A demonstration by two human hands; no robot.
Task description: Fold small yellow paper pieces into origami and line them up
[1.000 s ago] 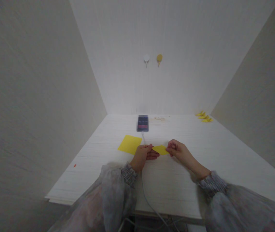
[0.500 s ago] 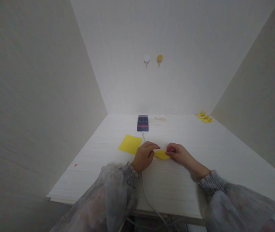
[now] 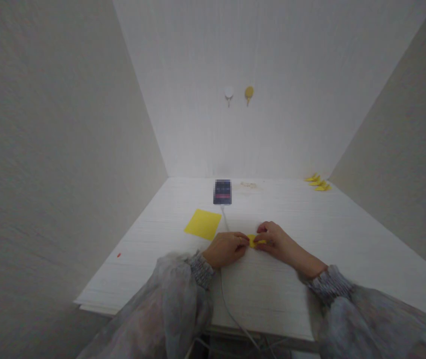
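Note:
A small folded piece of yellow paper (image 3: 251, 242) lies between my two hands, low over the white table. My left hand (image 3: 228, 248) pinches its left end, fingers together. At its right side, my right hand (image 3: 273, 240) grips it between thumb and fingers. Much of the folded paper is hidden behind my fingers. Just beyond my left hand, a flat square sheet of yellow paper (image 3: 203, 224) rests on the table.
A phone (image 3: 222, 192) with a white cable (image 3: 225, 294) stands at the back of the table (image 3: 153, 234). Several folded yellow paper pieces (image 3: 318, 183) sit in the far right corner. A small red bit (image 3: 119, 255) is at left. Two hooks (image 3: 249, 92) are on the back wall.
My left fingers have come down and closed on the folded paper's left end. My right fingers have shifted over it, so less of the paper shows. The flat sheet stays put.

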